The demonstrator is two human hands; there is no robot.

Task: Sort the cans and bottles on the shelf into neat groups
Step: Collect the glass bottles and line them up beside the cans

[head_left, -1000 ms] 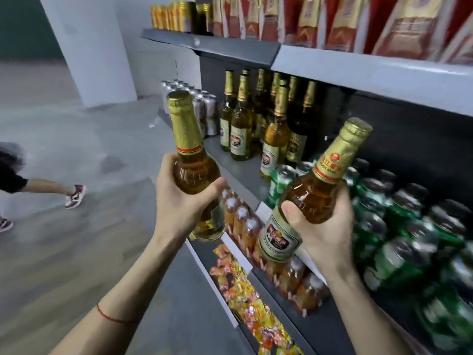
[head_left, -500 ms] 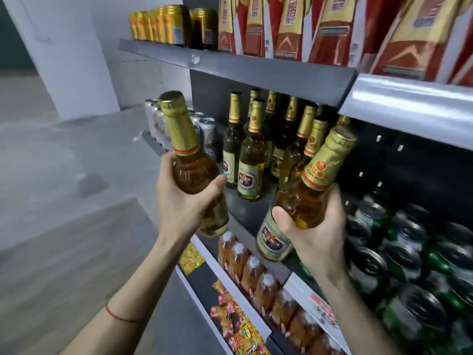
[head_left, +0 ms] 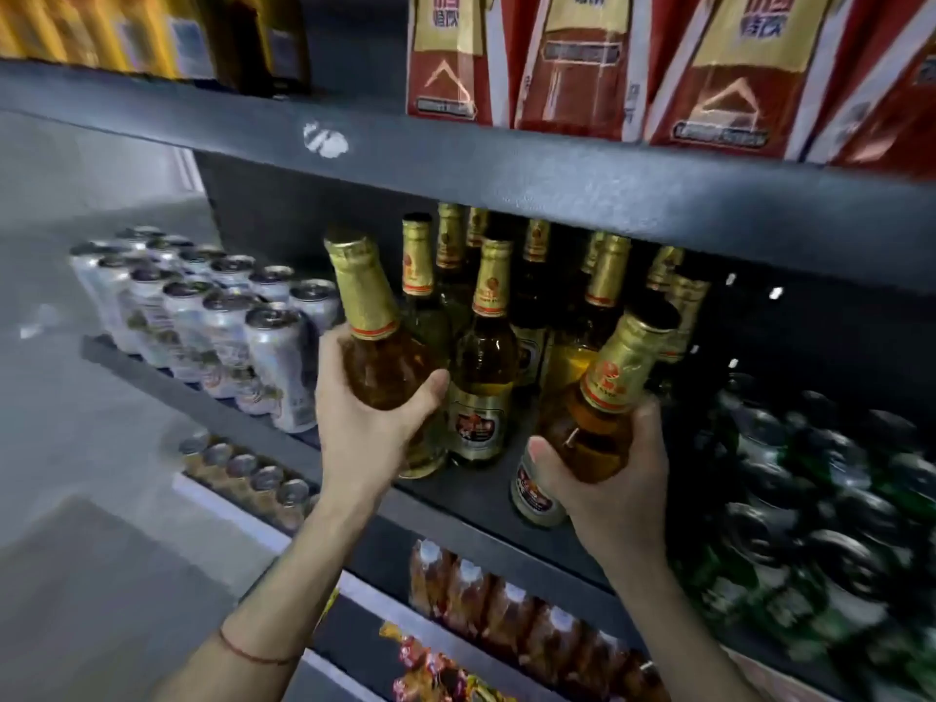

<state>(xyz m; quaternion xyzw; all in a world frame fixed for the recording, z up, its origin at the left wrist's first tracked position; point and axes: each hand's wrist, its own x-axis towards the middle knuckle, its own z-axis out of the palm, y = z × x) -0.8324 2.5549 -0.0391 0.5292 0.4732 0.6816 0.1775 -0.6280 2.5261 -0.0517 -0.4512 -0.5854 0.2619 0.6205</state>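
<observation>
My left hand (head_left: 369, 428) grips an amber beer bottle with a gold foil neck (head_left: 369, 316), held upright at the left front of a cluster of matching bottles (head_left: 486, 347) on the dark middle shelf (head_left: 471, 494). My right hand (head_left: 618, 483) grips a second such bottle (head_left: 602, 397), tilted with its neck leaning right, its base just above the shelf's front edge. White cans (head_left: 212, 316) stand grouped at the shelf's left end. Green cans (head_left: 820, 499) crowd the right end.
The upper shelf board (head_left: 557, 179) hangs low over the bottle tops, carrying red-and-gold cartons (head_left: 572, 68) and yellow cans (head_left: 101, 27). Below, a row of small orange drink bottles (head_left: 506, 610) and packaged snacks (head_left: 435, 671) fill the lower shelves. Grey floor lies to the left.
Both hands have carried their bottles forward and in toward the bottle cluster on the middle shelf. The view has closed in on the shelf.
</observation>
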